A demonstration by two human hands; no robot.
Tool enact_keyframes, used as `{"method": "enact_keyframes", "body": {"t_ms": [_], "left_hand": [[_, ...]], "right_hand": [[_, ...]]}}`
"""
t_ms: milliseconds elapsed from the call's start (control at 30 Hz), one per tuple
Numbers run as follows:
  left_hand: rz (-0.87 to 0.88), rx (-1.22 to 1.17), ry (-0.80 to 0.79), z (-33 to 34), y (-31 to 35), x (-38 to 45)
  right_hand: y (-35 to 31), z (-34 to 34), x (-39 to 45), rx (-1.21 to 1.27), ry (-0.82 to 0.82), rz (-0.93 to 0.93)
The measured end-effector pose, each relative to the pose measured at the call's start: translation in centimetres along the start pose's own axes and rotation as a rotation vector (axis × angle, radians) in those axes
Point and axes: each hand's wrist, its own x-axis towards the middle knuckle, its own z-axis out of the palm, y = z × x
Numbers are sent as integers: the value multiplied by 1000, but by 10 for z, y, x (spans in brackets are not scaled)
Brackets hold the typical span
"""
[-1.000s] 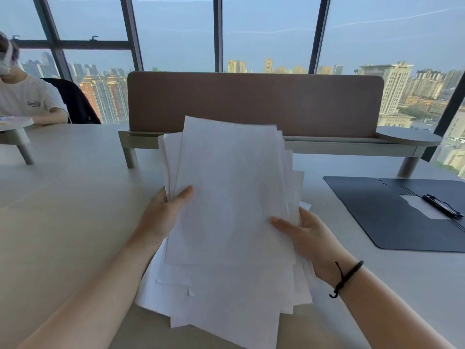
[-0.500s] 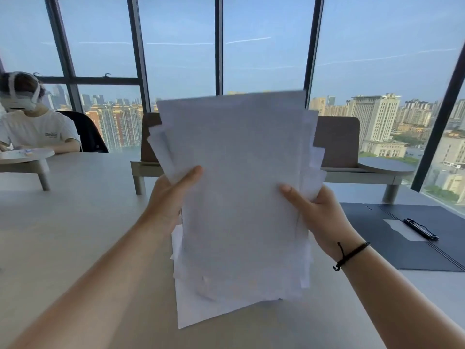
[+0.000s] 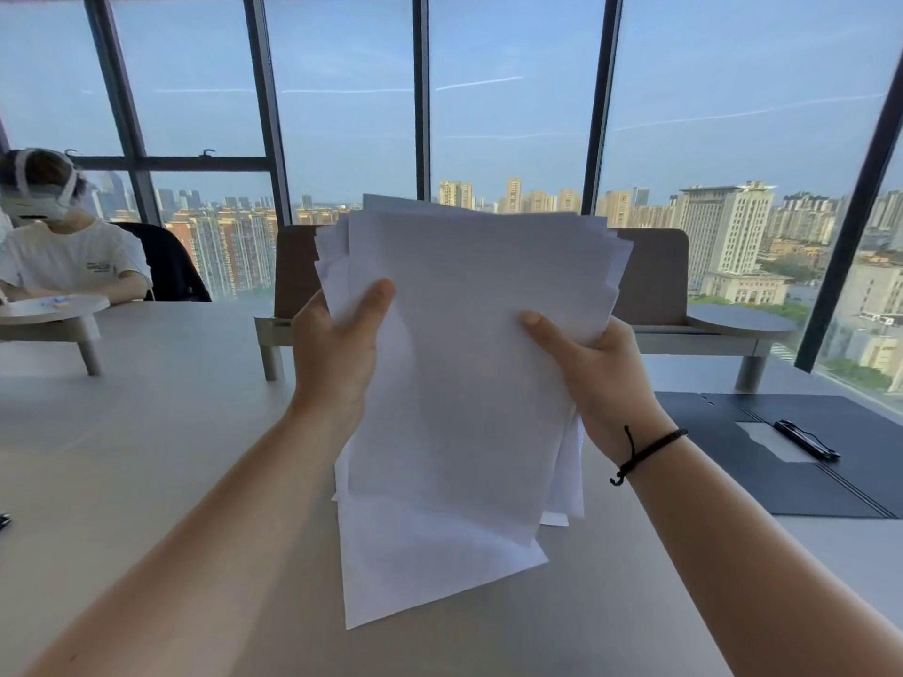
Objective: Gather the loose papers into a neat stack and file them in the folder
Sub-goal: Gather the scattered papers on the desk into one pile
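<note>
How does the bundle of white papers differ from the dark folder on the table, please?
The bundle of white paper sheets is held upright in the grip of the left hand and the right hand; the dark open folder lies flat on the pale table. The papers are ragged, with edges fanned out; the folder is spread open with a black pen on it. Both are flat and rectangular.

Matt white papers [image 3: 464, 383], dark matt folder [image 3: 733, 461], smooth pale matt table [image 3: 146, 432].

A pale table [image 3: 146, 456] carries an open dark folder [image 3: 762, 466] and a raised shelf [image 3: 723, 329].
</note>
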Motion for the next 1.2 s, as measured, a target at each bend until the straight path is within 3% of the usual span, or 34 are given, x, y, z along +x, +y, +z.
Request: {"method": "enact_keyframes", "body": {"t_ms": [133,333,533,700,933,1200], "left_hand": [[26,-129,60,4,12,4],[-55,171,-255,-15,-5,-1],[-87,129,-320,-8,-10,-7],[-68,60,-245,-15,-7,5],[-365,103,-283,-50,-79,-37],[-216,166,-147,-35,-75,-27]], "right_hand": [[9,-11,-2,-138,-54,23],[21,-26,-17,-21,-37,114],[22,-5,-10,20,-6,106],[21,-7,-8,21,12,75],[64,-17,-38,-9,-17,283],[49,-2,-12,-63,24,142]]}}
